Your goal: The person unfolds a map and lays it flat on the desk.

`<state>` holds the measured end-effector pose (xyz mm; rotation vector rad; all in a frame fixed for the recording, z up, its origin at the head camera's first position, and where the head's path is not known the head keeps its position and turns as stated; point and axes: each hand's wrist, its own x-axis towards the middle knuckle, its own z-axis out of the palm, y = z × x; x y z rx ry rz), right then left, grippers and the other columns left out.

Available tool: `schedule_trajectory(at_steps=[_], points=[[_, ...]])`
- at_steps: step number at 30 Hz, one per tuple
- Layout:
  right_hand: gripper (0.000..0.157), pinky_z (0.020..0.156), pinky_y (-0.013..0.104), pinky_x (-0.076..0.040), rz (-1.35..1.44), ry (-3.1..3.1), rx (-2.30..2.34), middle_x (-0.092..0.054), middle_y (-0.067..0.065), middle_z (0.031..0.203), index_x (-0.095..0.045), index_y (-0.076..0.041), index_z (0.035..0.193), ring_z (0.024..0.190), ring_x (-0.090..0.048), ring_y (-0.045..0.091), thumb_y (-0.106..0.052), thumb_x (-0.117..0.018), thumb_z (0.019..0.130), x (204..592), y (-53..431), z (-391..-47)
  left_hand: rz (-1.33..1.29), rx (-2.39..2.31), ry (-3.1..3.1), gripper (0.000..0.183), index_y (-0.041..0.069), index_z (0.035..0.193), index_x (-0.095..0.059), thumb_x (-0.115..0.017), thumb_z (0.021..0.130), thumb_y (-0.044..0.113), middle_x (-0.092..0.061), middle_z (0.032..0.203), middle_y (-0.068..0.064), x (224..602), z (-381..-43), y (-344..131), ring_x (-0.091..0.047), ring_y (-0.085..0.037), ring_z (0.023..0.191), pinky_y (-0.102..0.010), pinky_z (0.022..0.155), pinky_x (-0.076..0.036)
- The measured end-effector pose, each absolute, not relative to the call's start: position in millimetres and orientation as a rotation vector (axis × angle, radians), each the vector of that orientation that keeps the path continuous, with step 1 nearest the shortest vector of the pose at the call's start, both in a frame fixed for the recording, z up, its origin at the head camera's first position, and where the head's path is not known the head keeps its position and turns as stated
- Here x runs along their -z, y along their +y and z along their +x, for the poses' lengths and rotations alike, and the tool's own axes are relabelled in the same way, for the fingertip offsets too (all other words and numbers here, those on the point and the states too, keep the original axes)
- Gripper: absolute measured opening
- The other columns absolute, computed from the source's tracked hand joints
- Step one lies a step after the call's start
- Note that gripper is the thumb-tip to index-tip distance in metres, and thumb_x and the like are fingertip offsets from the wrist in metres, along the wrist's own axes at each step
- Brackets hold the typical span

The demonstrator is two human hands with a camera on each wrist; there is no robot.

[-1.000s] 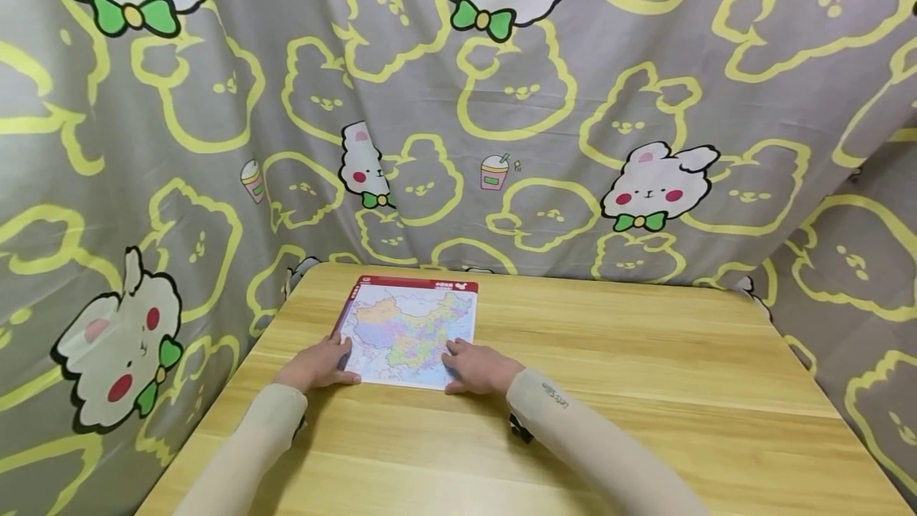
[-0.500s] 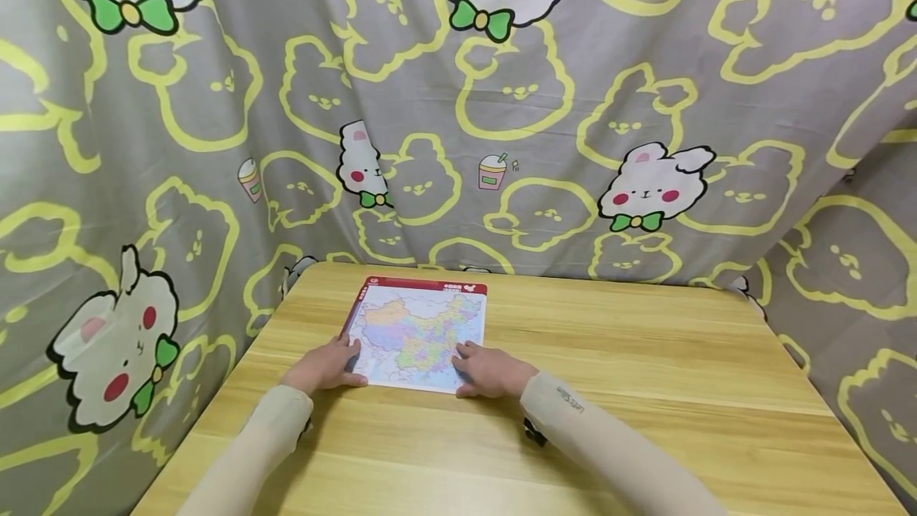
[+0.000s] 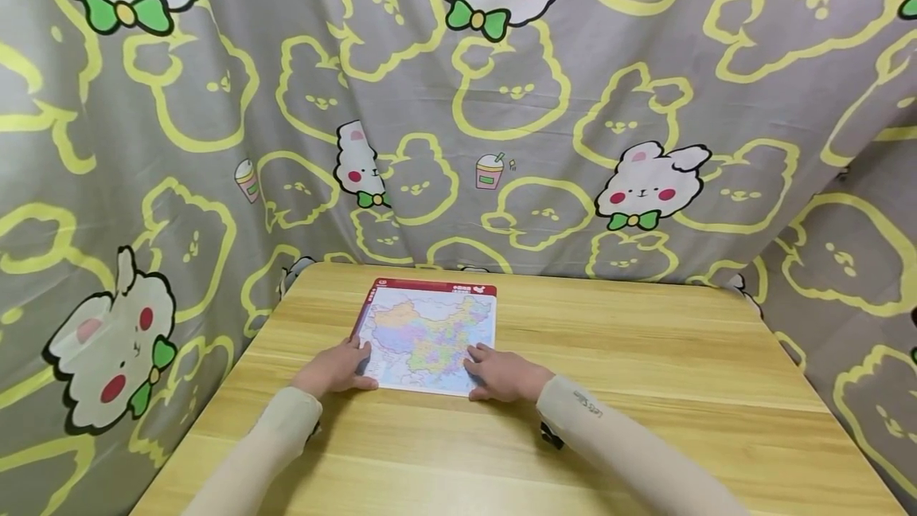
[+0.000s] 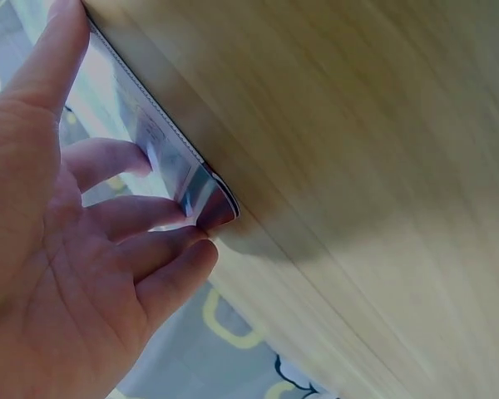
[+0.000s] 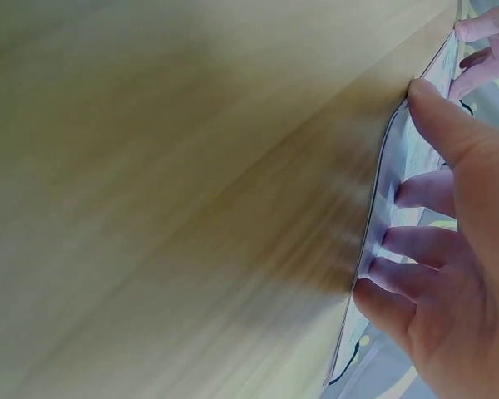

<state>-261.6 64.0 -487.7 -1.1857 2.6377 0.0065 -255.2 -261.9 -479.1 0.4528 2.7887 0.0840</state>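
A flat, thin sheet printed with a coloured map of China (image 3: 430, 331) lies on the wooden table, with a red band along its far and left edges. At its near left corner my left hand (image 3: 333, 367) rests with fingers spread, touching the surface and the left edge. On the other side my right hand (image 3: 507, 375) presses its fingertips on the near right part. In the left wrist view, fingertips touch the glossy map sheet (image 4: 154, 125) near a rounded corner. The right wrist view has several fingertips along the sheet's edge (image 5: 387, 179), the thumb near the corner.
The wooden table (image 3: 645, 388) extends to the right and toward the front. A grey curtain (image 3: 530, 205) with yellow outlines and rabbit faces hangs behind it and along both sides. The map sheet lies close to the table's far edge.
The map sheet has slid to the right across the table, with both hands moving along with it and keeping their places on it. The head view has shifted very slightly.
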Motion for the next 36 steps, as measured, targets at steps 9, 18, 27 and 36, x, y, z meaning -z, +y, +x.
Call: schedule_trajectory(at_steps=[9, 18, 27, 36], points=[[0.064, 0.106, 0.04, -0.033, -1.191, 2.643, -0.018, -0.033, 0.014, 0.149, -0.043, -0.008, 0.143, 0.137, -0.03, 0.03, -0.049, -0.051, 0.093, 487.8, 78.1, -259.1, 0.479, -0.073, 2.791, 0.083, -0.004, 0.138, -0.043, -0.064, 0.083, 0.054, -0.033, 0.141, -0.033, 478.2, -252.8, -249.2, -0.033, -0.046, 0.13, -0.056, 0.101, -0.032], [0.064, 0.106, 0.042, -0.033, -1.178, 2.645, 0.026, -0.033, 0.016, 0.149, -0.044, -0.006, 0.141, 0.137, -0.03, 0.031, -0.048, -0.053, 0.093, 484.4, 93.4, -254.9, 0.527, -0.049, 2.791, 0.082, -0.004, 0.139, -0.043, -0.062, 0.084, 0.054, -0.033, 0.142, -0.033, 480.5, -253.6, -239.2, -0.031, -0.045, 0.132, -0.054, 0.102, -0.032], [0.065, 0.106, 0.041, -0.032, -1.159, 2.636, 0.052, -0.033, 0.016, 0.149, -0.044, -0.007, 0.142, 0.137, -0.03, 0.031, -0.048, -0.054, 0.093, 486.7, 106.7, -253.2, 0.575, -0.007, 2.787, 0.081, -0.003, 0.139, -0.044, -0.061, 0.084, 0.055, -0.034, 0.142, -0.031, 480.4, -251.3, -226.5, -0.033, -0.044, 0.132, -0.053, 0.101, -0.035], [0.065, 0.106, 0.042, -0.032, -1.134, 2.641, 0.05, -0.032, 0.015, 0.15, -0.043, -0.007, 0.142, 0.137, -0.029, 0.031, -0.047, -0.054, 0.093, 488.5, 122.7, -248.1, 0.627, 0.023, 2.803, 0.081, -0.002, 0.138, -0.045, -0.059, 0.084, 0.058, -0.037, 0.141, -0.03, 483.0, -247.8, -212.9, -0.035, -0.043, 0.13, -0.052, 0.1, -0.037]])
